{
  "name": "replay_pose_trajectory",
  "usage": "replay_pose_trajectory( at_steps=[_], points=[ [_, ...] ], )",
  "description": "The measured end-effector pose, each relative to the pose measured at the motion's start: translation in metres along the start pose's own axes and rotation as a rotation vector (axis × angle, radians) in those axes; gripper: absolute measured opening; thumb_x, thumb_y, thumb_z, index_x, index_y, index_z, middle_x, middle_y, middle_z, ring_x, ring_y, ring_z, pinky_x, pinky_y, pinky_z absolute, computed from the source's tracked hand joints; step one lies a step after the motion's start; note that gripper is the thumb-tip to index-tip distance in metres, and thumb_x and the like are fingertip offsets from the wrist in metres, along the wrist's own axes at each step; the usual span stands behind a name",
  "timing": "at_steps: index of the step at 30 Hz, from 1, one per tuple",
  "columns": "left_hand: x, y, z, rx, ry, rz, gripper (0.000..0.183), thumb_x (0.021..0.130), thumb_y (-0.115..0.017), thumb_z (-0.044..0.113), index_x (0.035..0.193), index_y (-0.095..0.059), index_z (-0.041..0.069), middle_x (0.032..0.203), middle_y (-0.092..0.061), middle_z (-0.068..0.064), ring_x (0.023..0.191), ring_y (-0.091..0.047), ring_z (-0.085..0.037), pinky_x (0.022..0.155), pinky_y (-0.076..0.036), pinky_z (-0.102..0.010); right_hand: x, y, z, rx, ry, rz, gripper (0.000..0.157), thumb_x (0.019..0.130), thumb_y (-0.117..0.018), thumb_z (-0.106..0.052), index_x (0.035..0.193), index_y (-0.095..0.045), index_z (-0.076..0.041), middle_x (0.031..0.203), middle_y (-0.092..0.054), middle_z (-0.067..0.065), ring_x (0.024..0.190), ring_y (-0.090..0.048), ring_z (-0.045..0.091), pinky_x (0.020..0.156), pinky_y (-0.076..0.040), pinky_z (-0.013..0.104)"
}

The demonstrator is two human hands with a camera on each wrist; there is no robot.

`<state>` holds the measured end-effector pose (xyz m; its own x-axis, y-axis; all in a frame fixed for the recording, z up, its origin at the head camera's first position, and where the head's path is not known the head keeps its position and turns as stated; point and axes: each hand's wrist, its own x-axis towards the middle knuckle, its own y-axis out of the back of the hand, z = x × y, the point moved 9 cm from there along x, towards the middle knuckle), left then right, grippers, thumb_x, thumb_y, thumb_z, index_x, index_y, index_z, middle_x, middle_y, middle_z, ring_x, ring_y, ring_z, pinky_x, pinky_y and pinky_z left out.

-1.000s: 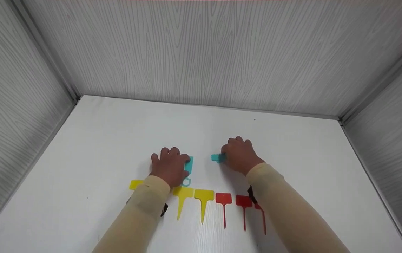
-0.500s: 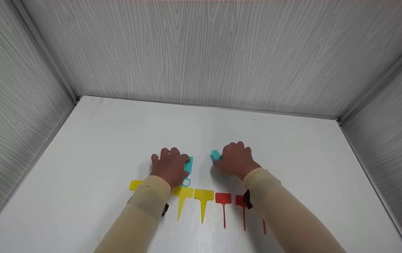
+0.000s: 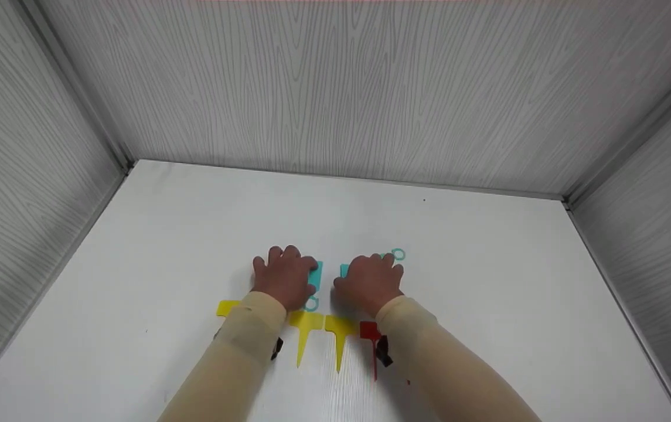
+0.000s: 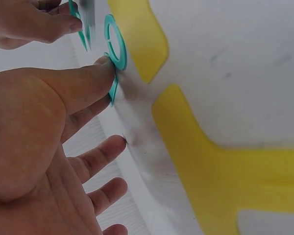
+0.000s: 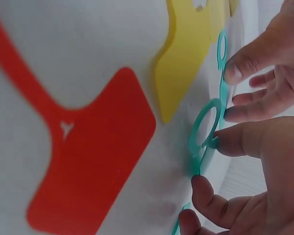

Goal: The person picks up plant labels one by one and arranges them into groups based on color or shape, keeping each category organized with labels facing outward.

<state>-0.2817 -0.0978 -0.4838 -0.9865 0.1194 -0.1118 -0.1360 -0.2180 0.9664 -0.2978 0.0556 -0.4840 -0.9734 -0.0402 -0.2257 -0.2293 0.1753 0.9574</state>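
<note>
In the head view my left hand [image 3: 285,278] holds a teal tag with a ring end [image 3: 315,275] flat on the white table, thumb and index finger at its edge. Its other fingers are spread. Just right of it, my right hand [image 3: 370,284] pinches a second teal ring tag [image 3: 344,270], mostly covered by the hand. In the right wrist view that tag's ring [image 5: 206,122] shows between thumb and index finger. Another teal ring [image 3: 398,254] lies beyond the right fingertips, the rest of its tag largely hidden.
Nearer the body lies a row of T-shaped plant labels: yellow ones [image 3: 307,321], the leftmost partly under the left arm, then a red one [image 3: 370,329]. The right sleeve [image 3: 446,363] covers other red ones. A grey wood-grain wall [image 3: 335,88] bounds the table [image 3: 487,246] behind.
My right hand has come left and nearer, bringing its teal tag close to the left one. The teal ring behind it is uncovered; the right arm now hides more red labels. The left hand stays put.
</note>
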Motion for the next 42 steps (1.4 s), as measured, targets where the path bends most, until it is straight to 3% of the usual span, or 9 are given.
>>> replay_pose_trajectory(
  at_steps=[8,19,29,38,42],
  points=[
    [0.003,-0.002,0.0,0.008,-0.006,-0.004,0.05,0.091,-0.078,0.039,0.138,-0.064,0.028,0.133,-0.056,-0.009,0.126,-0.042,-0.037,0.104,-0.035,-0.064,0.001,-0.005,-0.007,-0.055,0.011,0.028,0.041,0.081,-0.078,-0.053,0.09,-0.07,-0.014,0.096,-0.061,0.009,0.104,-0.045,0.034,0.099,-0.039,0.058],
    [0.007,-0.007,-0.002,-0.024,0.003,-0.012,0.049,0.091,-0.077,0.037,0.137,-0.065,0.029,0.133,-0.055,-0.009,0.125,-0.041,-0.036,0.103,-0.034,-0.063,-0.001,-0.007,-0.015,-0.068,0.05,0.034,0.042,0.087,-0.071,-0.053,0.099,-0.074,-0.013,0.101,-0.065,0.011,0.112,-0.048,0.039,0.101,-0.038,0.062],
    [0.006,-0.007,-0.001,-0.019,-0.001,-0.009,0.05,0.09,-0.078,0.038,0.137,-0.065,0.029,0.133,-0.055,-0.008,0.126,-0.043,-0.036,0.104,-0.035,-0.063,0.001,-0.007,-0.013,-0.067,0.059,0.055,0.045,0.089,-0.069,-0.056,0.094,-0.074,-0.012,0.093,-0.062,0.009,0.105,-0.047,0.034,0.099,-0.04,0.06],
    [0.003,-0.008,-0.005,-0.021,-0.035,-0.035,0.052,0.092,-0.076,0.042,0.14,-0.062,0.028,0.138,-0.054,-0.004,0.127,-0.044,-0.032,0.107,-0.033,-0.062,-0.004,0.005,0.012,-0.011,0.003,0.059,0.056,0.09,-0.065,-0.064,0.106,-0.073,-0.011,0.101,-0.063,0.009,0.108,-0.049,0.033,0.095,-0.044,0.056],
    [0.0,-0.006,-0.006,-0.027,-0.032,-0.033,0.053,0.093,-0.075,0.043,0.141,-0.06,0.029,0.141,-0.053,-0.004,0.128,-0.044,-0.033,0.107,-0.032,-0.063,-0.007,0.014,0.036,0.029,-0.059,0.06,0.055,0.09,-0.064,-0.063,0.099,-0.073,-0.009,0.097,-0.061,0.009,0.105,-0.05,0.032,0.09,-0.045,0.054]
  ],
)
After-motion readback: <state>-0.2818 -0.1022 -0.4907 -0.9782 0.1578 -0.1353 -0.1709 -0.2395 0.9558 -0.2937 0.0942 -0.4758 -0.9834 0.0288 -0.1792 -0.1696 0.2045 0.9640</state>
